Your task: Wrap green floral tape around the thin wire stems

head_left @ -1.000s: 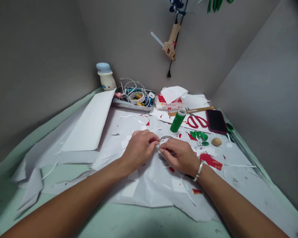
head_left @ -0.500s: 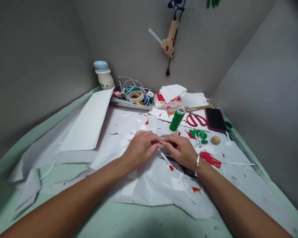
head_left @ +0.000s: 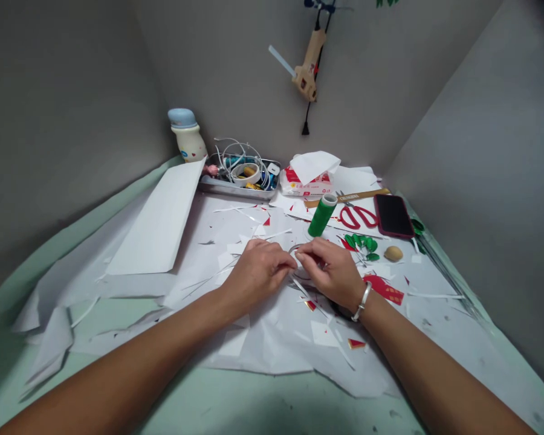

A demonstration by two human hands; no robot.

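Note:
Over the paper-covered table, my left hand (head_left: 263, 269) is closed in a pinch with the fingertips pointing right. What it pinches is too small to make out. My right hand (head_left: 333, 269), with a silver bracelet at the wrist, pinches just across from it, a small gap apart; its hold is also too fine to name. A thin grey ring, perhaps coiled wire (head_left: 292, 248), shows partly behind the fingertips. Below them a narrow white strip (head_left: 304, 291) slants down to the right. Just beyond the right hand stands a green thread spool (head_left: 322, 216).
Green leaf-shaped pieces (head_left: 361, 243), a brown roundish object (head_left: 393, 254), red-handled scissors (head_left: 365, 216) and a phone (head_left: 394, 215) lie to the right. Behind are a metal tray (head_left: 240, 191) and a tissue pack (head_left: 306, 185). A glue gun (head_left: 309, 69) hangs on the wall.
My fingertips came together half a second ago and are now slightly apart again, the right hand a little higher. The whole scene has shifted slightly up and left in view.

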